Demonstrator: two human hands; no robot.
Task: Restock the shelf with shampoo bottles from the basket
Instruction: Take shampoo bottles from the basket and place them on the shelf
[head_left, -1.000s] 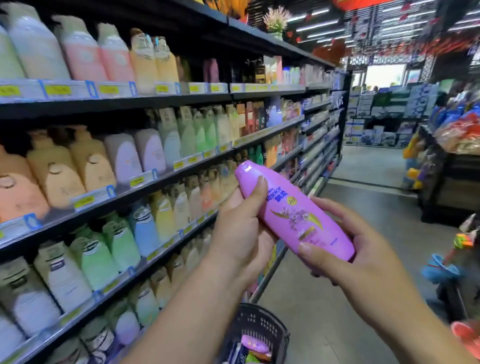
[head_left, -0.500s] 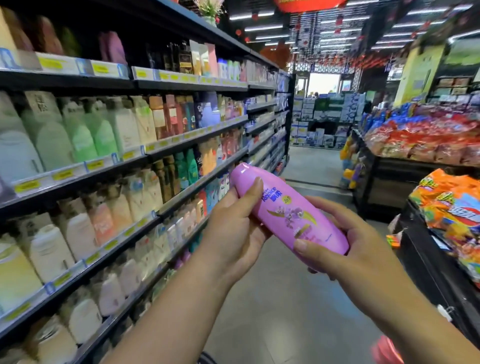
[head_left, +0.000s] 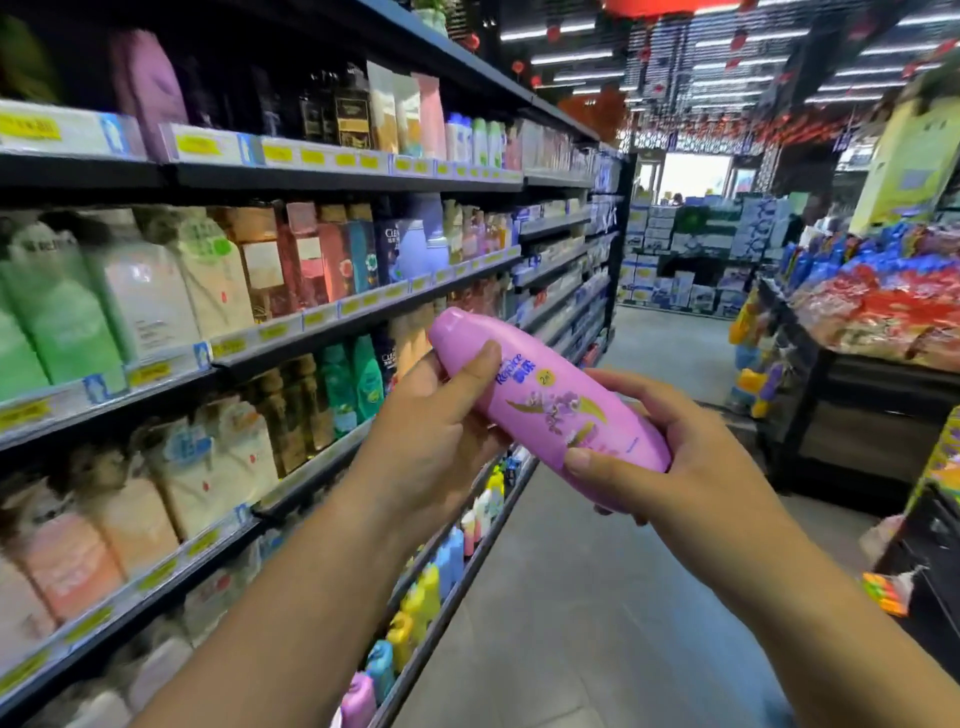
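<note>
Shampoo bottles (head_left: 145, 296) crowd the long shelf (head_left: 363, 309) on the left, tier above tier. Both bare forearms (head_left: 311, 597) reach forward and up from the bottom of the view, converging mid-frame. The left hand (head_left: 436, 431) curls round the upper end of a pink shampoo bottle (head_left: 545, 405), thumb laid across its front. The right hand (head_left: 691, 457) grips the lower end, thumb pressed on the label side (its fingers wrap behind, mostly hidden). The pink bottle lies tilted between them, high end toward the shelf, just off its front edge and not touching it.

Pink shampoo bottle (head_left: 545, 400) with purple flower print.
</note>
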